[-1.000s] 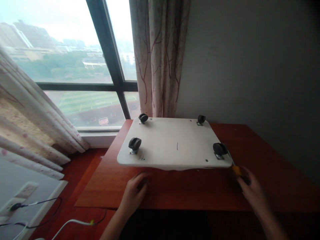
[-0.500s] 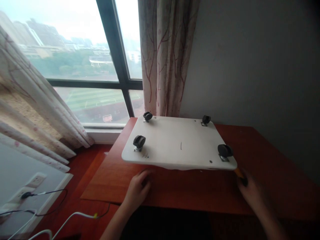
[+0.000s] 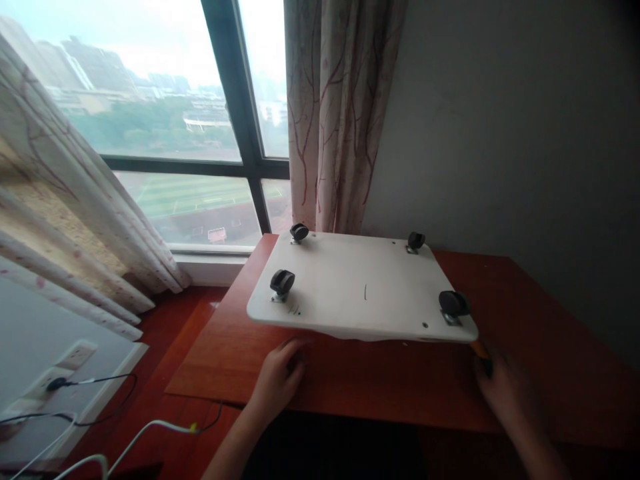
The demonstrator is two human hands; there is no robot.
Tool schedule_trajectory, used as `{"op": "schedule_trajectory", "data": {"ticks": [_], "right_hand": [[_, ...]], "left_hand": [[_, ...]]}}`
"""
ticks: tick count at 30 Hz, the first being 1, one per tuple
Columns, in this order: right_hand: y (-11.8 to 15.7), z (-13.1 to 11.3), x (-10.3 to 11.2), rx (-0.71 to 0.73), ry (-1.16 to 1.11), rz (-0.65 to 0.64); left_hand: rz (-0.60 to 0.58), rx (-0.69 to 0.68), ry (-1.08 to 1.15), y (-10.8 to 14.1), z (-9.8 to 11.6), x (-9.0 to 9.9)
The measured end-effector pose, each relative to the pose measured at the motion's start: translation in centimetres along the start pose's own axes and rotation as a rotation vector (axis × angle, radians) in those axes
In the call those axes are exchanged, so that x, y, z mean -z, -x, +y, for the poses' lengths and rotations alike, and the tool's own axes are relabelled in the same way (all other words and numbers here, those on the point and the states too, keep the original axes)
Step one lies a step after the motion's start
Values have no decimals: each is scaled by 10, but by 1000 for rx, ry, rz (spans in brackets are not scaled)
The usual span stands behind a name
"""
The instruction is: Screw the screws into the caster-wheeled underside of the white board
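Note:
A white board [image 3: 345,280] lies across the table with black casters [image 3: 283,283] at its corners, wheels facing up. My right hand [image 3: 507,387] is closed around a tool with an orange-and-black handle [image 3: 480,350], beside the board's near right corner. The tool's far end is hidden by the board, so its kind does not show. Just in front of the board's near left edge, my left hand [image 3: 277,373] rests over the table with fingers loosely curved and the thumb apart. Nothing shows in it; its fingertips are partly hidden.
The reddish-brown table [image 3: 215,360] stands by a window [image 3: 190,200] and a grey wall [image 3: 490,133]. Patterned curtains [image 3: 345,113] hang behind and to the left. A white cable [image 3: 135,430] and a wall socket with a black plug [image 3: 57,383] are at the lower left.
The whole view has shifted slightly, so things sit a little further right. Both hands keep nearly the same place by the board, the right one still on the tool.

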State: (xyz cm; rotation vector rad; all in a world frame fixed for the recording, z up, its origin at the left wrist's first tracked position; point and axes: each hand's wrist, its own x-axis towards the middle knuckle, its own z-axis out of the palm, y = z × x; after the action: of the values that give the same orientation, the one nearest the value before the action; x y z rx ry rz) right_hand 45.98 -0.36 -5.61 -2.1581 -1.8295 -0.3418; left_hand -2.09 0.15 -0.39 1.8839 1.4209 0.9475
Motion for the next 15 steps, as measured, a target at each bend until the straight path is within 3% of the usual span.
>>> {"op": "schedule_trajectory", "data": {"ticks": [9, 15], "right_hand": [[2, -2, -1, -10, 9, -22], [-9, 6, 5, -19, -179, 48]], "left_hand": [[73, 64, 151, -5, 3, 8], [161, 141, 200, -7, -3, 29]]}}
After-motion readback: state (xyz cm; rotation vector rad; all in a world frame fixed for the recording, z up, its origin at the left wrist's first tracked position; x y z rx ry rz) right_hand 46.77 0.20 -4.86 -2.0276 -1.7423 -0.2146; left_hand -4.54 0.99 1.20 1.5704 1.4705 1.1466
